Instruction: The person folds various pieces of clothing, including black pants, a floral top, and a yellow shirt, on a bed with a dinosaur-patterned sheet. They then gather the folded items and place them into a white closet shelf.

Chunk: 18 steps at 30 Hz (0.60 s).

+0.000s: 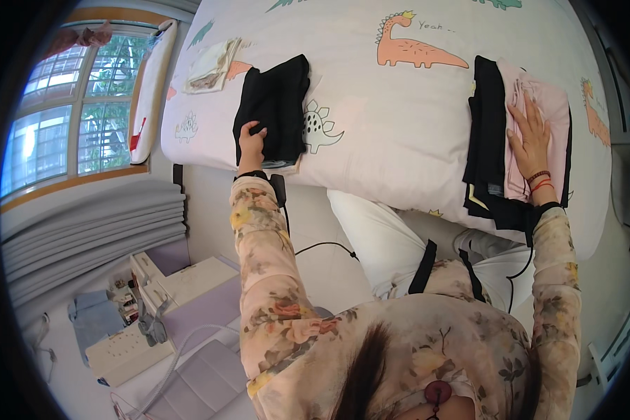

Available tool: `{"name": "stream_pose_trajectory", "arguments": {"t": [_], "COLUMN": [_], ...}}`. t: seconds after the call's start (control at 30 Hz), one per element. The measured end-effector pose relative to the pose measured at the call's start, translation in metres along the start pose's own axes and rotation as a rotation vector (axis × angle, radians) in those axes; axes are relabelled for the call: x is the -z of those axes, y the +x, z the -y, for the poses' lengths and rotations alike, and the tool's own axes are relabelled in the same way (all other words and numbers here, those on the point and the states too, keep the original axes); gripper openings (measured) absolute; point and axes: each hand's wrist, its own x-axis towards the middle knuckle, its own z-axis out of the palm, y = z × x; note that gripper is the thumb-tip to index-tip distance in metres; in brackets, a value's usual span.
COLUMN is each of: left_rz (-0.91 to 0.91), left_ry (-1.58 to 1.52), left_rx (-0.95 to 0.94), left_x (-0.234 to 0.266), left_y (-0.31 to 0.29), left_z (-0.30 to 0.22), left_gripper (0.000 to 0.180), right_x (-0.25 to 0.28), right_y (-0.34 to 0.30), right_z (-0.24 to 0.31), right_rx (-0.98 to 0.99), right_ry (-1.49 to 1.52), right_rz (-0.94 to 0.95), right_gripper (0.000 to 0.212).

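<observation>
A folded black garment [276, 98] lies on the bed at the left. My left hand [252, 143] is at its near left edge, with the fingers curled and closed on the cloth. Toward the right of the bed, a folded pink garment [556, 115] rests on a stack of black folded clothes [484, 140]. My right hand [530, 133] presses flat on the pink cloth, its fingers spread and holding nothing. It is not clear which kind of garment either one is.
The bed [392, 133] has a pale pink dinosaur-print cover. A small cream folded cloth [211, 66] lies at its far left. Left of the bed is a window [77, 105]. Behind on the left stand white drawers [196, 280], and a black cable [325, 244] hangs near my legs.
</observation>
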Motion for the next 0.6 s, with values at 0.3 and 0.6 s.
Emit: {"name": "stream_pose_trajectory", "arguments": {"t": [0.3,0.6], "left_rz": [0.054,0.211], "left_ry": [-0.480,-0.386], "left_rx": [0.242,-0.052], "left_x": [0.003,0.107], "left_y": [-0.011,0.015], "left_z": [0.000,-0.120], "left_gripper": [0.035,0.042], "right_x": [0.000,-0.001], "right_y": [-0.001,-0.005], "right_z": [0.000,-0.003], "right_rx": [-0.003,0.010], "right_ry": [-0.002,-0.005], "right_rz": [-0.005,-0.032], "right_gripper": [0.047,0.047]}}
